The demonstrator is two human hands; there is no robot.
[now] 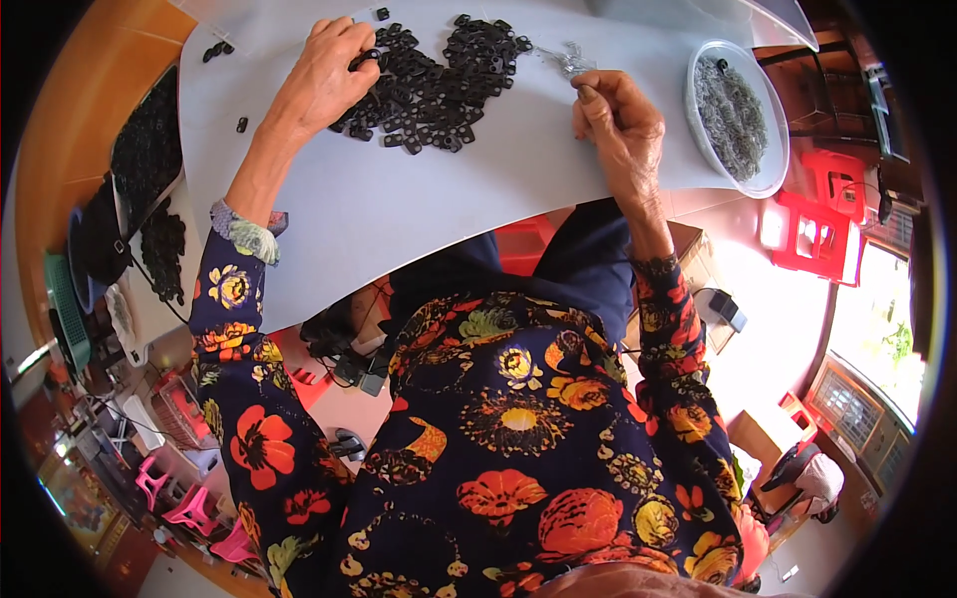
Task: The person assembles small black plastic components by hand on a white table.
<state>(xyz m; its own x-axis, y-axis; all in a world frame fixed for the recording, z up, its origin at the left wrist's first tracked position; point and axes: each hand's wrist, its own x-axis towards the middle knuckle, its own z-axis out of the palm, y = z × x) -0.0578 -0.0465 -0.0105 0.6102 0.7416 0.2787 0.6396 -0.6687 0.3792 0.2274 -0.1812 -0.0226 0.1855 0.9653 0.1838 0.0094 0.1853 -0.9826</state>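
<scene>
Head view: flat black pieces (424, 95) with holes, one pile, upper centre, too many to count. Left hand (324, 78) curled at their left edge, grip unclear. Right hand (630, 125) pinched together beside one silver wire clump (572, 60). One tub (782, 149), upper right.

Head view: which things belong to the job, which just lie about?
Likely in use:
small black plastic pieces, at left hand
thin silvery metal pieces, by right hand
round translucent plastic tub of similar metal pieces

Likely just lying about:
red plastic stools
pink plastic chairs
</scene>
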